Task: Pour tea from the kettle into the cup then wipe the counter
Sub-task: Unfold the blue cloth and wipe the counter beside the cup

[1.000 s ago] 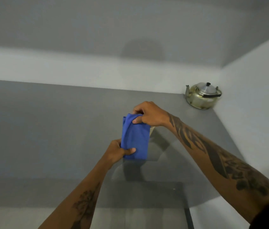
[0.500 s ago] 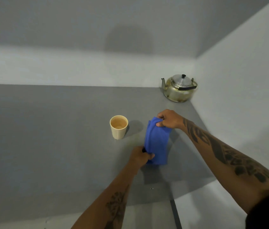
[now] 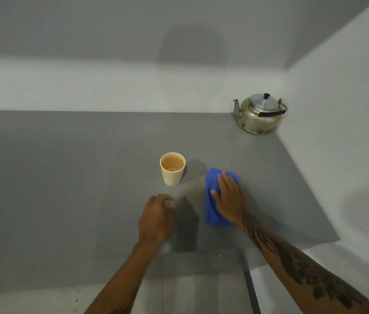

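Surface point(image 3: 54, 177): grey, flat, filling the left and middle of the view; it runs to a far wall and ends at a side wall on the right.
Far wall point(image 3: 88, 82): pale, running along the far edge of the surface, with a soft round shadow on it above the middle.
Left hand point(image 3: 156, 217): near the middle, back of the hand up, low over the surface and just near of the cup; whether it touches the surface cannot be told.
Left fingers point(image 3: 167, 200): curled loosely inward, grasping nothing; slightly blurred.
Cup point(image 3: 172, 169): cream-coloured, upright on the surface, left of the cloth and apart from it; light brown tea sits low inside.
Cloth point(image 3: 215, 200): blue, folded into a long strip lying flat on the surface, its long side running near to far, right of the cup.
Right hand point(image 3: 228, 200): palm down on top of the cloth, covering its right half; the tattooed forearm reaches in from the near right.
Right fingers point(image 3: 226, 181): stretched out flat and slightly spread, pressing on the cloth rather than gripping it.
Kettle point(image 3: 259, 115): worn metal with a black lid knob and black handle, upright in the far right corner of the surface, spout pointing left, well apart from cup and cloth.
Side wall point(image 3: 337, 132): pale, on the right, just beside the kettle.
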Demonstrator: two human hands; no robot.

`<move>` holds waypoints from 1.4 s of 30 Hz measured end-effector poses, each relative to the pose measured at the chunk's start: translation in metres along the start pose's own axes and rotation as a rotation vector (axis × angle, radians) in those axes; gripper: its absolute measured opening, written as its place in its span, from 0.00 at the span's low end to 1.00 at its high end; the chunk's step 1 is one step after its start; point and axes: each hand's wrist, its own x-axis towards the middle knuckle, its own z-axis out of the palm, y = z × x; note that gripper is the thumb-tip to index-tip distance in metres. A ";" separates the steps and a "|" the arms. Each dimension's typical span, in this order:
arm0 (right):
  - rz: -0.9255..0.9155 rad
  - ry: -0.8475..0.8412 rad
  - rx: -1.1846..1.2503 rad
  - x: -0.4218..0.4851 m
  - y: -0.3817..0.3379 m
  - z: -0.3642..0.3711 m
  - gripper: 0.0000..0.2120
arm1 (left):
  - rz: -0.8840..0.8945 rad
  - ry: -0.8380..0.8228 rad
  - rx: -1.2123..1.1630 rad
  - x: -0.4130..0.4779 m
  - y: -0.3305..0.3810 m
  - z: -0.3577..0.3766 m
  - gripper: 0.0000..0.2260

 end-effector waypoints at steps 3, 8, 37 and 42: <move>0.095 -0.057 -0.101 -0.001 0.005 0.021 0.36 | 0.005 0.123 0.087 0.012 -0.052 -0.040 0.09; 0.093 -0.010 -0.178 0.011 -0.019 0.022 0.27 | 0.070 0.137 0.348 0.035 -0.113 -0.078 0.22; -0.079 -0.053 -0.247 -0.015 -0.052 0.040 0.34 | 0.177 0.077 0.475 0.036 -0.133 -0.065 0.27; -0.208 -0.049 -0.253 -0.043 -0.068 0.050 0.32 | 0.178 0.070 0.485 0.037 -0.136 -0.064 0.26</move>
